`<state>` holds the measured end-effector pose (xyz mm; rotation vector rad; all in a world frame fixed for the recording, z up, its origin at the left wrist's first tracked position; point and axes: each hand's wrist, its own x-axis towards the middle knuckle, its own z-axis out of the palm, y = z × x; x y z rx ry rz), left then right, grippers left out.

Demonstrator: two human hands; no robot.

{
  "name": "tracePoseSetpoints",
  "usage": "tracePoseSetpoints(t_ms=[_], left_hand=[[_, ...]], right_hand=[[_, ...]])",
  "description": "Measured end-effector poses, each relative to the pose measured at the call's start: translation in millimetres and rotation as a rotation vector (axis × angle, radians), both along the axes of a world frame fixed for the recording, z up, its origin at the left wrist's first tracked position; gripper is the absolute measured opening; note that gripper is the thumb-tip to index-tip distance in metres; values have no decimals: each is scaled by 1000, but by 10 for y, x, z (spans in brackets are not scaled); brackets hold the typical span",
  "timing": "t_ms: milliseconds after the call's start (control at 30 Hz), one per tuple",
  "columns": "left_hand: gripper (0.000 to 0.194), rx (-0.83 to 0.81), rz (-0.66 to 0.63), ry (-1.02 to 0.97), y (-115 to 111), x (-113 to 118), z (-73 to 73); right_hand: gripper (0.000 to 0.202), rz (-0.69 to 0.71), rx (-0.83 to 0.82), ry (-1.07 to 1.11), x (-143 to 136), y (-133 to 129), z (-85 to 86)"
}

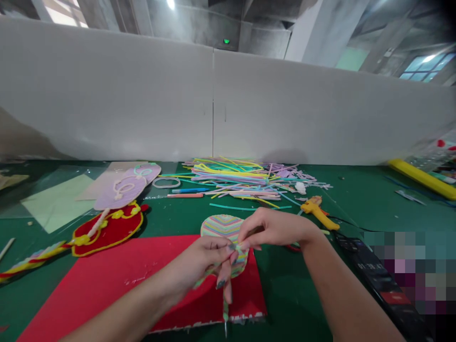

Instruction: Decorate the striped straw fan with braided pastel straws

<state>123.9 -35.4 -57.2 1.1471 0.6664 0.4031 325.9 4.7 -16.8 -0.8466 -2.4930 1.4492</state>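
A rounded fan [223, 225], covered in pastel stripes, is in front of me, partly hidden behind my hands. My left hand [212, 261] is closed around the base of the fan, where a green-wrapped handle [225, 308] with a thin metallic tip points down toward me. Thumb and fingertips of my right hand [265, 228] pinch a bit of pale green pipe cleaner [238, 247] right at my left fingertips. Most of that strand is covered by the fingers. Under the fan lies a red sheet [142, 275] with a ragged white front edge.
Behind is a heap of coloured pipe cleaners [231, 175] with two pens [187, 191]. Left lie a red fan with yellow edging [107, 230], a lilac fan [124, 187] and a pale green sheet [59, 199]. A yellow glue gun [318, 213] and a phone with a timer [374, 270] are right.
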Motion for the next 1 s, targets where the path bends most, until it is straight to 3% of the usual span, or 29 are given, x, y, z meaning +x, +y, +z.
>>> tracePoseSetpoints(t_ms=[67, 133, 200, 333, 433, 600, 833, 1000], left_hand=[[27, -107, -2, -70, -1, 0, -24], [26, -79, -19, -38, 10, 0, -49], [25, 94, -14, 89, 23, 1, -63], [16, 725, 63, 530, 20, 5, -73], [14, 1032, 14, 766, 2, 3, -91], [10, 1366, -90, 869, 10, -23, -117], [15, 1700, -111, 900, 55, -59, -158], [16, 1772, -219, 956, 70, -50, -143]], right_hand=[[27, -5, 13, -10, 6, -17, 27], [26, -11, 27, -45, 13, -22, 29], [26, -21, 39, -90, 19, -13, 9], [25, -43, 41, -153, 17, 22, -57], [23, -34, 22, -173, -8, 44, -95], [23, 35, -28, -150, -65, 67, -130], [27, 59, -159, -52, -45, 138, -210], [29, 126, -220, 5, -12, 199, -327]])
